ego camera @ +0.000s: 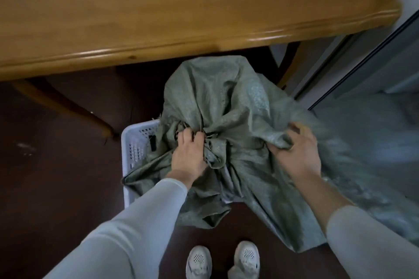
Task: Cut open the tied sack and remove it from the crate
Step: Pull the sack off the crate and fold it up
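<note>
Two bare hands are buried in cloth. The left hand [189, 154] is closed in a fist around the bunched, knotted neck of the grey-green woven plastic sack [226, 102], fingers curled into the gathers just beside the knot. The right hand [297, 149] grips a thick fold of the same sack off to the right, thumb over the top and fingers tucked beneath, so the two hands hold the fabric apart with the knot between them. That spread grip looks meant to take the sack's weight on both sides and haul it up and over the rim, or to stretch the neck taut; no blade or cutting tool is in view, so whether the tie is already cut cannot be told.

Pale long sleeves [140, 222] run back from both wrists. Beneath the left hand stands the white perforated plastic crate [136, 142], only its left wall and near corner showing; the sack's bulk rises out of it and spills rightward and toward the person, one loose skirt draped down to the dark reddish-brown floor [56, 165] near a pair of white mesh trainers [222, 260]. Beyond, the rounded edge of a honey-coloured wooden table [181, 18] overhangs the sack's far end, which may hamper a straight lift.
</note>
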{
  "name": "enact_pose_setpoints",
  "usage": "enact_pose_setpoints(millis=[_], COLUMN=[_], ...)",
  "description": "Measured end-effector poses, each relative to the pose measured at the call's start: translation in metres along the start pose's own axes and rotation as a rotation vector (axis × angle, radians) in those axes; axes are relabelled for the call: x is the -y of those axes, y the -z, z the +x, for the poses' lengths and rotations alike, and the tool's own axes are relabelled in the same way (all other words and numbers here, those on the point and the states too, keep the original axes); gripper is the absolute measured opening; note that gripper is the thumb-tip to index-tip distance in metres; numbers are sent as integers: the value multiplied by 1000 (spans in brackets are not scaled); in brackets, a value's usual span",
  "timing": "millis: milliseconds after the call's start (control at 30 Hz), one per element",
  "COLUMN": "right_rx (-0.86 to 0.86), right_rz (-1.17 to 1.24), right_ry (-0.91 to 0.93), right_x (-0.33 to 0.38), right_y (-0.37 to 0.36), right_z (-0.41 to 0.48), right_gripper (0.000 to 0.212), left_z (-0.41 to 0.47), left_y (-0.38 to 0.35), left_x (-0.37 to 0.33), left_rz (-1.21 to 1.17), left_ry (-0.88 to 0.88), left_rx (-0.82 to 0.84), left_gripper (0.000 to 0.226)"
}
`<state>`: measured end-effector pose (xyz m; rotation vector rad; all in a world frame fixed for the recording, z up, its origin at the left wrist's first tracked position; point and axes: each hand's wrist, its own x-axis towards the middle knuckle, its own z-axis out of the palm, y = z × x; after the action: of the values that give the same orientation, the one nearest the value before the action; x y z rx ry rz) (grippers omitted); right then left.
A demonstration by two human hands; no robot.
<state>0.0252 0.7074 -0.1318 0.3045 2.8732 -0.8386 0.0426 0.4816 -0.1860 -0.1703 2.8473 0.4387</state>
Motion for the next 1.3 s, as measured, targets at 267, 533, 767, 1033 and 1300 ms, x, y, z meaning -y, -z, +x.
enact_pose_setpoints(millis=[267, 533, 767, 1033, 1300], right_rx=[197, 518, 554, 287, 571], right_rz=[-232, -371, -185, -286, -93], right_ry=[78, 169, 80, -154, -326], right_x=[-11, -8, 31, 16, -33], right_y=[-71, -138, -123, -92, -151], right_z=[-8, -46, -40, 71, 97], right_gripper=[33, 73, 41, 127, 139], left_z=[-7, -23, -27, -62, -82], left_y=[-71, -117, -165, -129, -175], left_x=[71, 102, 143, 129, 160], left_rz=[69, 7, -681, -275, -671], left_ry=[166, 546, 885, 1169, 1413], left_rx=[323, 166, 140, 484, 324], left_gripper=[75, 55, 47, 108, 141])
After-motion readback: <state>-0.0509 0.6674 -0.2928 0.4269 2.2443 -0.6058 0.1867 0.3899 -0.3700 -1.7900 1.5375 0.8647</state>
